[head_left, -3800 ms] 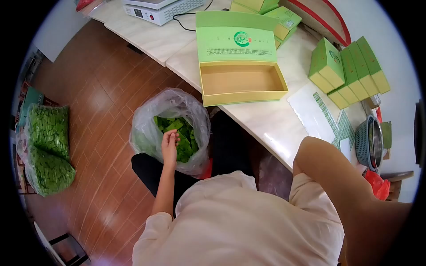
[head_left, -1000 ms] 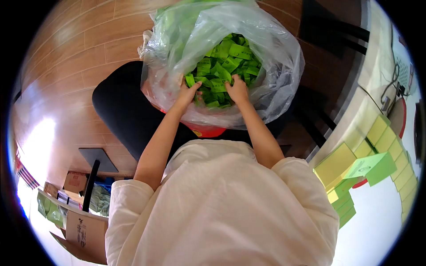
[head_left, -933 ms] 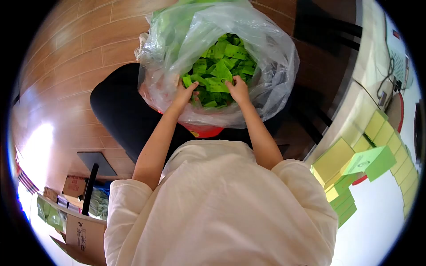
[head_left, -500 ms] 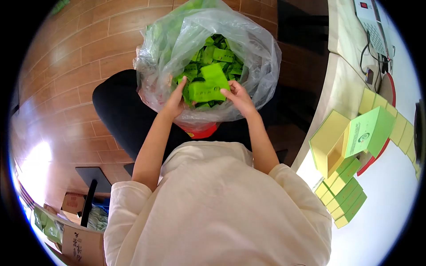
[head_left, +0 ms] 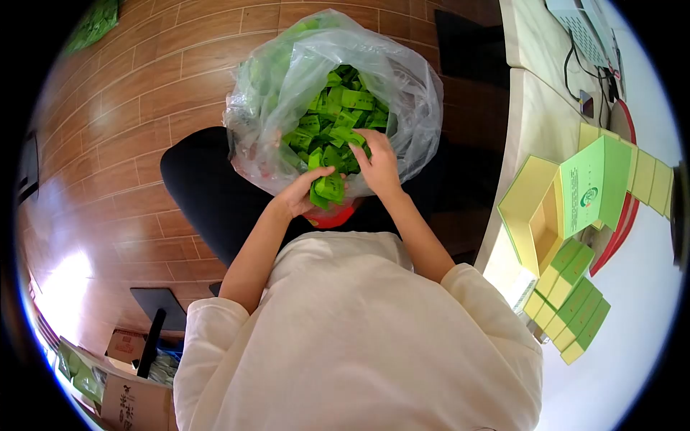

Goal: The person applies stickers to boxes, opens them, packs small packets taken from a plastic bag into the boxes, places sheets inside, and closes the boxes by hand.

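A clear plastic bag (head_left: 420, 108) stands wide-mouthed between the legs, filled with small bright green packets (head_left: 327, 104). At its near rim, my left hand (head_left: 296, 195) is closed around a few green packets (head_left: 329, 188), thumb on top. My right hand (head_left: 379, 164) reaches over the right side of the bag's mouth. Its fingers are bent down and pinch a green packet (head_left: 357, 141) above the pile. The lower fingers of that hand are partly hidden. Something red (head_left: 329, 215) shows beneath the bag's near edge.
On the right, a cloth-covered table (head_left: 517, 122) carries an open green gift box (head_left: 582, 190), several small green-and-yellow boxes (head_left: 575, 320) and a device (head_left: 578, 29) with black cables. Cardboard boxes (head_left: 133, 399) stand at lower left. Tiled floor (head_left: 144, 144) surrounds the seat.
My left hand has come down to the bag's near rim with packets in it. My right hand has separated from the packets held in front and now works over the pile. The view has shifted slightly.
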Available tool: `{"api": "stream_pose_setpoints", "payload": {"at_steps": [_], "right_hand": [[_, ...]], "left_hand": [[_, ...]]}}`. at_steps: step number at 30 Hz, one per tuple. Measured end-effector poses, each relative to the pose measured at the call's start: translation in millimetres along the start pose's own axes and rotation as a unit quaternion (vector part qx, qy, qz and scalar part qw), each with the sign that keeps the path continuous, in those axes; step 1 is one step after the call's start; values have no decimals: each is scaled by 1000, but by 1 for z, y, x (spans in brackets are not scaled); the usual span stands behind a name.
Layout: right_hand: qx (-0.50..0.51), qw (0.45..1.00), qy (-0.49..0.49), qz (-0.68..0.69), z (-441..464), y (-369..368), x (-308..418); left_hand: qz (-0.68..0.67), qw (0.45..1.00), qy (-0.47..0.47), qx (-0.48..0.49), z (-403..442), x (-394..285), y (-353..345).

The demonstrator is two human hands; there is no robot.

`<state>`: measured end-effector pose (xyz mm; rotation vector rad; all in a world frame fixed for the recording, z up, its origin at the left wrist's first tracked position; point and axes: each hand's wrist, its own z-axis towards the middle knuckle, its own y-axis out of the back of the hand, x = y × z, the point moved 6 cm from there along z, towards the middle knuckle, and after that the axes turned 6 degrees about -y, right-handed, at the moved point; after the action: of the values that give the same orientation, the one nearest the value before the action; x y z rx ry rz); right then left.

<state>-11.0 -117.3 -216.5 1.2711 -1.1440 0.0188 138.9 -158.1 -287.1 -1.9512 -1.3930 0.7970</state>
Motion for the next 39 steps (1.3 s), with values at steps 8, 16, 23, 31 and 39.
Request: {"api": "stream_pose_setpoints", "payload": {"at_steps": [8, 16, 23, 31, 39], "right_hand": [[179, 980, 83, 11, -36, -52, 6], [115, 949, -278, -98, 62, -107, -143], [219, 874, -416, -124, 106, -150, -187], [327, 861, -334, -200, 71, -115, -148], [30, 970, -225, -87, 14, -34, -89]], "left_hand": [[-124, 988, -44, -79, -2, -9, 16], [-92, 974, -98, -183, 22, -21, 45], [-101, 963, -60, -244, 34, -23, 50], [25, 965, -130, -225, 38, -30, 57], [-17, 976, -108, -190, 19, -22, 31]]}}
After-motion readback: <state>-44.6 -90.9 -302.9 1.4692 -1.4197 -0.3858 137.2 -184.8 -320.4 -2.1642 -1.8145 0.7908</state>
